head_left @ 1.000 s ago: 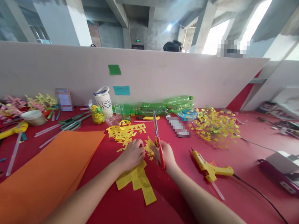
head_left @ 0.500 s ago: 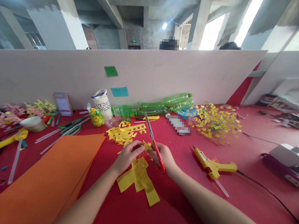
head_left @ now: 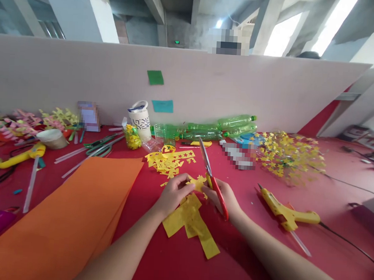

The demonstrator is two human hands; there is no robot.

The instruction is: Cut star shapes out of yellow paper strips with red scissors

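My left hand (head_left: 174,195) pinches the left side of a small yellow cut-out piece (head_left: 197,183) with jagged edges. In my right hand (head_left: 226,197) are red-handled scissors (head_left: 217,192), their blades pointing up and away from me; the fingers of that hand also reach the cut-out's right side. Yellow strips (head_left: 190,218) lie overlapped on the table just below my hands. Beyond my hands is a heap of yellow scraps (head_left: 169,166), one with star-shaped holes. How the right fingers grip the handles is partly hidden.
Orange sheets (head_left: 85,193) lie at left, a yellow glue gun (head_left: 288,211) with its cord at right. Green plastic bottles (head_left: 203,130), a white container (head_left: 141,120) and a bunch of yellow stars (head_left: 287,156) stand along the white partition (head_left: 115,76). Green-handled scissors (head_left: 104,149) lie back left.
The view has turned a little left and down, so things appear farther right. Both hands stay close together on the yellow cut-out, which shows more openly between them; the scissors remain in the right hand.
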